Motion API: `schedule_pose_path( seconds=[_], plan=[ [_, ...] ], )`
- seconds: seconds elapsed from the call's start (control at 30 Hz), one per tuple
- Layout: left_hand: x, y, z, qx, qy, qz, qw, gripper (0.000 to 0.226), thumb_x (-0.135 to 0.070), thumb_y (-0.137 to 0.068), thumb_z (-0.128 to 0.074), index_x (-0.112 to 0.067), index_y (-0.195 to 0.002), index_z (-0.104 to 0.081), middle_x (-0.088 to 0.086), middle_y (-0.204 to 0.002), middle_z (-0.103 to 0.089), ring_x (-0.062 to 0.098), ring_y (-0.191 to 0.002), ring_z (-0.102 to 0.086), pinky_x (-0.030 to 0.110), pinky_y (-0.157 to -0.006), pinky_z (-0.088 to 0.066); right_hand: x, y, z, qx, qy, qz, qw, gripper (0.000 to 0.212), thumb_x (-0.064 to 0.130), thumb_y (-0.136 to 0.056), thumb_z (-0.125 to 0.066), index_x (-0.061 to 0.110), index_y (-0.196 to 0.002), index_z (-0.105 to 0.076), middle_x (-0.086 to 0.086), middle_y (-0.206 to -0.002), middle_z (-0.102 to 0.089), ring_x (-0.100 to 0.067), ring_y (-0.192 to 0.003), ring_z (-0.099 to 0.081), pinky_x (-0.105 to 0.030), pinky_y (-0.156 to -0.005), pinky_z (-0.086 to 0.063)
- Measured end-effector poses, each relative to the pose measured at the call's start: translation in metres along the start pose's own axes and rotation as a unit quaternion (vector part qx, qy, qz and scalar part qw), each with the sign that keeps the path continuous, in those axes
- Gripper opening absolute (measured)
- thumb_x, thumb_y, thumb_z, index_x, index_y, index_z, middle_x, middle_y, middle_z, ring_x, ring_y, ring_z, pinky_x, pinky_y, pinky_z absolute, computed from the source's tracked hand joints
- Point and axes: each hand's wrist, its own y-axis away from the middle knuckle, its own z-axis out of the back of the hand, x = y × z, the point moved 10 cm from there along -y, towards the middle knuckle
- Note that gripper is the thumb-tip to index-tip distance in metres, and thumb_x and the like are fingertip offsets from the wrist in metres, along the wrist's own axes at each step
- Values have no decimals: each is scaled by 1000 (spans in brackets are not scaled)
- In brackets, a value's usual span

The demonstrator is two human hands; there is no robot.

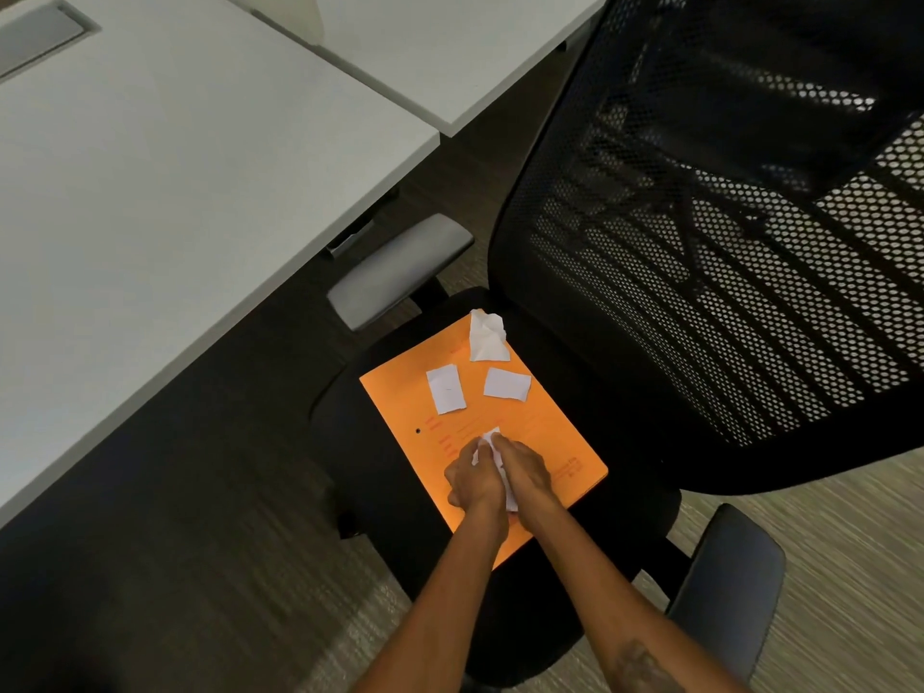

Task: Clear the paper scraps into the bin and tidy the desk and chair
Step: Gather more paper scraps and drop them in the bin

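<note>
Both hands (475, 481) (527, 470) clutch one crumpled paper scrap (489, 440).

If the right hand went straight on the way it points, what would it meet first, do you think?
Likely the left flat scrap on the folder, just past the paper that the right hand grips; depth is unclear.

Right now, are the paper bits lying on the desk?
No, the loose paper scraps lie on the orange folder on the chair seat, not on the desk.
</note>
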Motion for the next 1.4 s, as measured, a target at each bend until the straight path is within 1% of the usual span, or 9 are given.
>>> schedule_pose_path(
  seconds=[0.07, 0.2, 0.33, 0.4, 0.5, 0.73, 0.9, 1.23, 1.4],
  plan=[
    [0, 0, 2, 3, 7, -15, 1000, 28, -39, -99, -55, -24, -121, -63, 6, -138, -52, 28, -120, -55, 28, -72, -50, -5, 0, 3, -29, 17, -18, 999, 36, 48, -97, -54, 20, -112, -71, -1, -109, -71, -24, -102, -66, -41, -94, -53],
    [3, -1, 7, 7, 17, -23, 1000, 23, -36, -100, -55, -25, -118, -64, 4, -138, -52, 28, -120, -56, 26, -71, -50, -5, 5, -1, -2, -24, 8, 1000, 32, 45, -96, -55, 19, -107, -69, 4, -95, -71, -9, -79, -65, -27, -69, -50],
    [6, -4, 8, 13, 16, -52, 998, 22, -30, -101, -53, -23, -116, -68, 4, -132, -59, 28, -118, -59, 37, -87, -58, -15, 9, -1, -29, -18, -13, 999, 24, 42, -99, -55, 23, -101, -69, -4, -107, -69, -19, -92, -64, -31, -78, -53],
    [9, -4, 9, 17, 40, -63, 997, 17, -25, -101, -54, -25, -106, -70, 3, -120, -67, 26, -110, -65, 41, -90, -58, -15, 14, 0, -56, -46, 6, 997, 18, 40, -98, -57, 27, -94, -69, -1, -99, -70, -12, -80, -63, -23, -61, -48],
    [11, -2, 10, 20, 47, -73, 996, 17, -20, -100, -54, -22, -104, -70, 2, -113, -71, 23, -104, -68, 44, -95, -57, -17, 21, 4, -90, -83, 24, 992, 25, 40, -96, -59, 20, -106, -69, -1, -99, -71, -9, -77, -63, -18, -56, -43],
    [15, 0, 14, 32, 63, -71, 995, 27, -16, -100, -54, -13, -125, -65, 5, -124, -67, 25, -113, -64, 44, -101, -53, -20, 27, -7, -75, -115, 36, 990, 13, 35, -97, -59, 31, -86, -64, 4, -96, -68, -16, -91, -65, -33, -83, -53],
    [15, 6, 19, 62, 91, -67, 992, 22, -17, -100, -55, -20, -119, -66, 1, -121, -68, 20, -109, -66, 39, -97, -55, -18, 35, -8, -108, -118, 68, 985, 11, 37, -97, -59, 30, -89, -63, 12, -86, -65, -6, -81, -62, -23, -67, -47],
    [8, 13, 47, 103, 117, -66, 986, 19, -25, -97, -62, -27, -114, -70, -1, -113, -72, 16, -102, -70, 32, -90, -58, -2, 70, -29, -146, -76, 144, 976, 29, 44, -98, -54, 22, -108, -69, 4, -100, -71, -8, -89, -66, -22, -73, -50],
    [2, 17, 73, 113, 157, -64, 979, 20, -20, -97, -62, -24, -115, -70, 2, -116, -72, 20, -106, -70, 39, -98, -56, 0, 79, -62, -99, -55, 145, 983, 43, 53, -97, -50, 18, -116, -67, 3, -104, -71, -14, -97, -67, -37, -91, -56]
  ],
)
